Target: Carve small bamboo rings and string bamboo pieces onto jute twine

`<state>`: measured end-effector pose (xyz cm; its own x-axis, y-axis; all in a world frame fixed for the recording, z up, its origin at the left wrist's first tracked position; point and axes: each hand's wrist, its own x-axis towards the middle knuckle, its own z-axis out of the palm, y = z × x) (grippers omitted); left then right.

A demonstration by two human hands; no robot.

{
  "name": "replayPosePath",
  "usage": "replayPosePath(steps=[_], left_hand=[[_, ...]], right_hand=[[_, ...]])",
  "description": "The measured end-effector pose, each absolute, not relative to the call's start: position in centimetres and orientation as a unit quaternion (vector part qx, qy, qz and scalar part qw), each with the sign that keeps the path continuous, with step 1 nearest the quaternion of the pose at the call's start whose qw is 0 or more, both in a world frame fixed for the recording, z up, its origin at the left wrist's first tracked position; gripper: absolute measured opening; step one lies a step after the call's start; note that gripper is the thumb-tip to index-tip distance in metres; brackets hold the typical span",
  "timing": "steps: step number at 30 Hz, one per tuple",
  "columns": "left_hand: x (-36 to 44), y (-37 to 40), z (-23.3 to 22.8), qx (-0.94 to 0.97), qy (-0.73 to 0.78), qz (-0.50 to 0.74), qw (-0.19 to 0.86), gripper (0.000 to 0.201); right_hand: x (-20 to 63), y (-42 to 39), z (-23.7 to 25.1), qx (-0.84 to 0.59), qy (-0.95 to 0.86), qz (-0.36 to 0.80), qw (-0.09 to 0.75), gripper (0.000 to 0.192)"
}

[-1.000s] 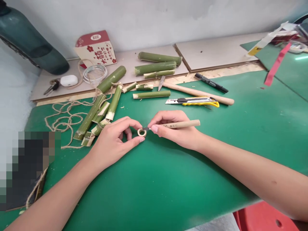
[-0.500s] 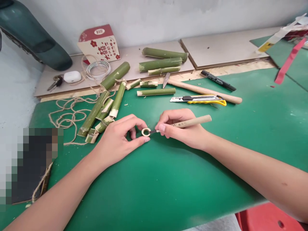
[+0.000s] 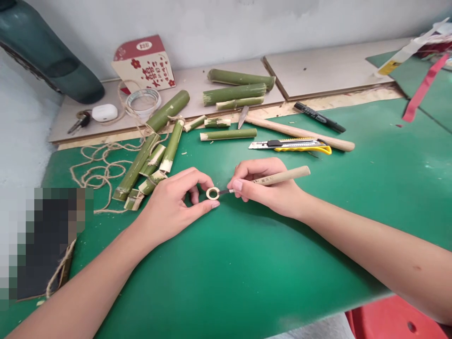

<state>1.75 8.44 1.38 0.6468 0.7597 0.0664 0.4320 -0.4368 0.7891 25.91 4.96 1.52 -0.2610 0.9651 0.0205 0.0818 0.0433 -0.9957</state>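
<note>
My left hand [image 3: 178, 200] pinches a short bamboo tube [image 3: 208, 194] between thumb and fingers, its pale ring-shaped end towards me; the rest is hidden by the hand. In a pen-like grip, my right hand [image 3: 263, 188] is closed on a wooden-handled carving knife [image 3: 284, 176]. The narrow dark blade points left and meets the right edge of the ring. Both hands rest low over the green table [image 3: 240, 263]. Just beyond my left hand are several cut bamboo pieces [image 3: 173, 146], some tied with twine [image 3: 102, 172].
Past my right hand lie a yellow utility knife [image 3: 293, 146], a wooden-handled hammer [image 3: 300, 132] and a black marker [image 3: 319, 117]. More bamboo lengths [image 3: 235, 94], a tape roll [image 3: 143, 113], a white earphone case [image 3: 105, 113] and a teal bottle [image 3: 49, 56] stand along the wall.
The view has shifted very slightly. Both hands keep their grips, and the knife blade stays at the ring's edge with hardly any movement.
</note>
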Motion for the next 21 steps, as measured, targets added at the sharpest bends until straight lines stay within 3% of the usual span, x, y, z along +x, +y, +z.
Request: replayPosePath(steps=[14,18,21], left_hand=[[1.78,8.41,1.47,0.821,0.362,0.216,0.385,0.014],[1.52,8.30,1.08,0.804,0.384,0.224,0.394,0.034],[1.34,8.29,0.92,0.793,0.397,0.219,0.407,0.035]], right_hand=[[25.71,5.01,1.51,-0.456,-0.590,0.505,0.434,0.018],[25.74,5.03,1.62,-0.471,-0.567,0.495,0.461,0.026],[25.87,5.03,1.57,-0.467,-0.562,0.491,0.475,0.031]])
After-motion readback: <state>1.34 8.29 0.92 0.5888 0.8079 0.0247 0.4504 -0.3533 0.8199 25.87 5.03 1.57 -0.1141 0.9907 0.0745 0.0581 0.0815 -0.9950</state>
